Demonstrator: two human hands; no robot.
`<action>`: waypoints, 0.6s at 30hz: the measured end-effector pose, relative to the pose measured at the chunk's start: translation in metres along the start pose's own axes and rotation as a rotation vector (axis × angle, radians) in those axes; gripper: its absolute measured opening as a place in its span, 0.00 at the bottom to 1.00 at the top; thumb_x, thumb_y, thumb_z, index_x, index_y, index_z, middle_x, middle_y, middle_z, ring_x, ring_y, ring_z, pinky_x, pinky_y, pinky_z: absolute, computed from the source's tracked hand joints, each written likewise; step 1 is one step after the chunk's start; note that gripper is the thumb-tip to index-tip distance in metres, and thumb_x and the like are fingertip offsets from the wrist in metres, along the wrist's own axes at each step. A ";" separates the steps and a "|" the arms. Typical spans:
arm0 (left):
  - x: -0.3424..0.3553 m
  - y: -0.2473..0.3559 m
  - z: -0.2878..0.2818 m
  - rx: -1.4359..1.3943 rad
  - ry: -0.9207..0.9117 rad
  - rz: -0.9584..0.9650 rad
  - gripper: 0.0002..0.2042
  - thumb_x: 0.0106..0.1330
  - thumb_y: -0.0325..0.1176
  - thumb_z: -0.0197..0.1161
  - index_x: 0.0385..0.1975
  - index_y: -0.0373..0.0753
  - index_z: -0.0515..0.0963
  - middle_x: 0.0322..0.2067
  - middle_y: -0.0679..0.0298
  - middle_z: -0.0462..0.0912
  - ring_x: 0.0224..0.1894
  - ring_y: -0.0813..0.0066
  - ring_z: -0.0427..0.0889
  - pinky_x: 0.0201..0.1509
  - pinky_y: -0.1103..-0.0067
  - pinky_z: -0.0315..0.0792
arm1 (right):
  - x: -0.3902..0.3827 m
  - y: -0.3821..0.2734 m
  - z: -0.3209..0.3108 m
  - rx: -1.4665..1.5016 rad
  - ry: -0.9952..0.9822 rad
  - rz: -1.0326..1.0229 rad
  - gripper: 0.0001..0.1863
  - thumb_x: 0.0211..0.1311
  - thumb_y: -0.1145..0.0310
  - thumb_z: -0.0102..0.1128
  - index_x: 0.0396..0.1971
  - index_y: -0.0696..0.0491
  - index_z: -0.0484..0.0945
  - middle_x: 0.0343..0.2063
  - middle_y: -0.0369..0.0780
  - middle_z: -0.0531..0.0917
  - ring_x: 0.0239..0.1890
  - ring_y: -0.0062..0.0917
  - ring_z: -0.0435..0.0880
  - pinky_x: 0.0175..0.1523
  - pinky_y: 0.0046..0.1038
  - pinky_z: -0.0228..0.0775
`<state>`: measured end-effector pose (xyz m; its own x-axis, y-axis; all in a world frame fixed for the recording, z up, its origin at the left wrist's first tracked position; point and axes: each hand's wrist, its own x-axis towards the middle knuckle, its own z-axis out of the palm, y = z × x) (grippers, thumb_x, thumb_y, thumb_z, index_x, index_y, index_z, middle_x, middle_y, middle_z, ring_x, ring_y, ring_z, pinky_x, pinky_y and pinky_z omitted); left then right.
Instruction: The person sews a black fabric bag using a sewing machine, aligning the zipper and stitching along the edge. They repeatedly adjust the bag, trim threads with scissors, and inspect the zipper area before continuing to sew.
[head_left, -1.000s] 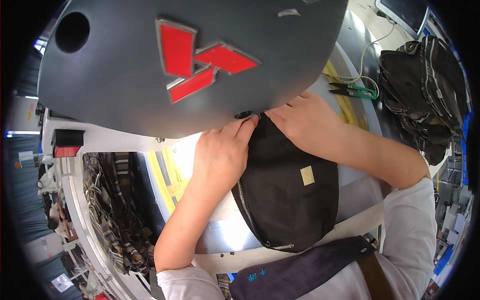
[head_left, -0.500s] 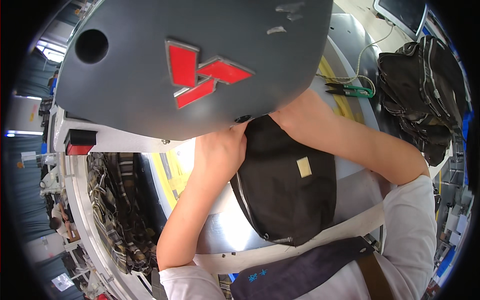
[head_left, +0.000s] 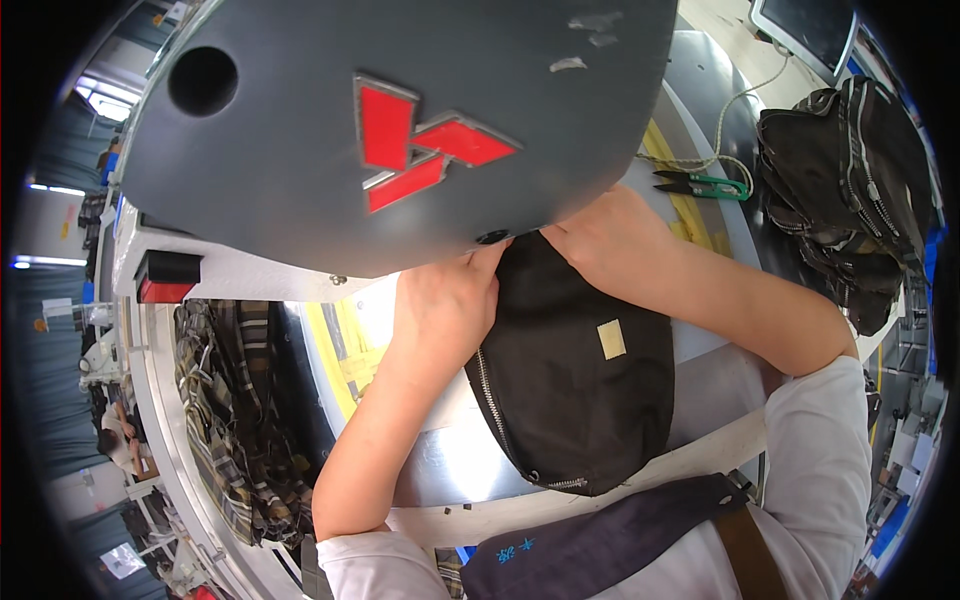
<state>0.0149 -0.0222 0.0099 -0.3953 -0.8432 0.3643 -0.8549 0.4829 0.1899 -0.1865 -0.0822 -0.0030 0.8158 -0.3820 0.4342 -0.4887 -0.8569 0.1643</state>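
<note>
A black zippered cloth piece (head_left: 570, 400) runs from under the machine head down toward my body. A metal zipper (head_left: 488, 390) follows its left edge, and a small pale yellow patch (head_left: 611, 340) sits on its face. My left hand (head_left: 445, 305) grips the far left edge, its fingers curled and thumb stretched toward the cloth's top. My right hand (head_left: 610, 240) is closed on the far right edge, with its fingertips hidden. Over both hands looms the dark grey machine head (head_left: 300, 180) with a red emblem, covering the cloth's far end.
Green-handled thread snips (head_left: 705, 185) lie right of the machine beside a pale cord (head_left: 718, 130). Black zippered cloth pieces (head_left: 845, 180) are heaped at the far right, below a screen (head_left: 805, 30). Plaid cloth (head_left: 235, 430) hangs at the left. Another person (head_left: 122, 445) works farther left.
The view has shifted slightly, so the machine head appears a little farther right. Both hands keep their hold, and the zipper edge lies at a slightly different angle.
</note>
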 end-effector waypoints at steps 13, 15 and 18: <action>-0.011 0.006 -0.007 -0.062 -0.007 0.007 0.18 0.48 0.18 0.60 0.41 0.37 0.79 0.45 0.63 0.81 0.46 0.63 0.81 0.50 0.70 0.75 | -0.007 -0.016 -0.004 0.039 0.017 0.030 0.11 0.47 0.71 0.57 0.32 0.58 0.80 0.33 0.36 0.74 0.37 0.24 0.75 0.41 0.23 0.71; -0.011 0.006 -0.006 -0.065 -0.002 0.007 0.18 0.48 0.18 0.60 0.41 0.37 0.79 0.45 0.64 0.81 0.47 0.63 0.81 0.50 0.70 0.75 | -0.007 -0.016 -0.004 0.027 0.007 0.013 0.11 0.47 0.71 0.57 0.32 0.58 0.80 0.33 0.36 0.75 0.38 0.24 0.75 0.42 0.23 0.72; -0.011 0.006 -0.006 -0.066 -0.010 0.004 0.18 0.48 0.18 0.60 0.42 0.37 0.79 0.46 0.64 0.81 0.47 0.64 0.81 0.50 0.70 0.75 | -0.007 -0.015 -0.006 0.017 -0.007 0.002 0.11 0.48 0.70 0.57 0.32 0.58 0.81 0.34 0.36 0.75 0.39 0.24 0.75 0.43 0.23 0.72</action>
<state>0.0163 -0.0083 0.0124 -0.4018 -0.8436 0.3563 -0.8295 0.5001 0.2486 -0.1867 -0.0642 -0.0031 0.8171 -0.3858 0.4285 -0.4850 -0.8618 0.1489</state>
